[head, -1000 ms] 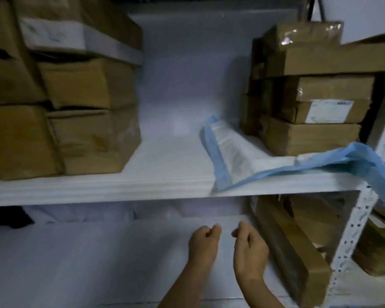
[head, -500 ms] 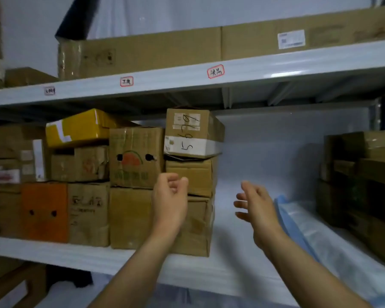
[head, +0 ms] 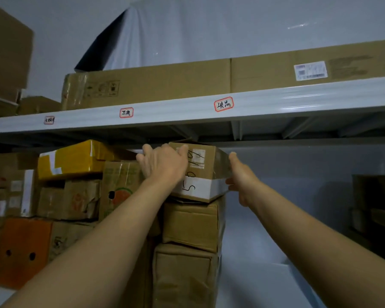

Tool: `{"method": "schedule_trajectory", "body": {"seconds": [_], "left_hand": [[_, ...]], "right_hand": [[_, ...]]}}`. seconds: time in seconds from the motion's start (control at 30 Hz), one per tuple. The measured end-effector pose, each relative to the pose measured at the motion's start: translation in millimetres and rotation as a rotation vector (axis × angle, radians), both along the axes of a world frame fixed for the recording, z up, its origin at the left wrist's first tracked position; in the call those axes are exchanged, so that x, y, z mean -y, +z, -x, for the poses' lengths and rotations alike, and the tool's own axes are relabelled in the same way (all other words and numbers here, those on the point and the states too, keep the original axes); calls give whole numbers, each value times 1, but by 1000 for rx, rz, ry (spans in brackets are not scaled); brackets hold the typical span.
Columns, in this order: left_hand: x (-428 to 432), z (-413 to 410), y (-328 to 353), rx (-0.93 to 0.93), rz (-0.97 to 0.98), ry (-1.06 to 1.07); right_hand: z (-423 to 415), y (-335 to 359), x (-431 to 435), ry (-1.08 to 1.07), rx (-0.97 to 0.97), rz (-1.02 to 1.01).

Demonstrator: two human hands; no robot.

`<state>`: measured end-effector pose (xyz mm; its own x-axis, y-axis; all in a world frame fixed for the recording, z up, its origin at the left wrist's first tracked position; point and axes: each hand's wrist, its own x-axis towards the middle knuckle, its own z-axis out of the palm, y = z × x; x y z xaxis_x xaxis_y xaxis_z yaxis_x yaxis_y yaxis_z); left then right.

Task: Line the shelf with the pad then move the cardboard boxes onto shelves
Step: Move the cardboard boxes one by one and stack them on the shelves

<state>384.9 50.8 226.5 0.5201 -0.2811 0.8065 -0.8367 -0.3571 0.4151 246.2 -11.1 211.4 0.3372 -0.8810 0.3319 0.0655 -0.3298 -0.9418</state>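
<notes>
**Both hands on the top box of the stack**

Small brown cardboard box with a white tape band and black scrawl [head: 201, 172] sits atop a column of two crumpled brown cartons [head: 190, 245], just under the grey metal shelf beam [head: 276, 101]. Left hand [head: 165, 163] spread flat over its upper left corner, fingers gripping. Right hand [head: 242, 176] pressed against its right side, fingers hidden behind. Yellow taped box [head: 69, 158] just left.

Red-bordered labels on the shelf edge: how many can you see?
3, all on the upper shelf beam: one at left, one mid-left, one near centre. More may lie beyond the frame.
</notes>
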Motion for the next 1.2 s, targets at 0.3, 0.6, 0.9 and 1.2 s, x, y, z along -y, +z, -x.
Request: {"method": "schedule_trajectory", "body": {"seconds": [0.3, 0.6, 0.9, 1.2], "left_hand": [[1, 30, 3, -72, 55, -677], [18, 90, -9, -36, -1, -1056], [17, 141, -62, 348, -185, -1121], [8, 163, -102, 356, -149, -1168]], "right_hand": [[14, 2, 12, 17, 246, -24], [110, -18, 13, -52, 413, -241], [178, -49, 4, -41, 14, -357], [162, -95, -16, -88, -30, -559]]}}
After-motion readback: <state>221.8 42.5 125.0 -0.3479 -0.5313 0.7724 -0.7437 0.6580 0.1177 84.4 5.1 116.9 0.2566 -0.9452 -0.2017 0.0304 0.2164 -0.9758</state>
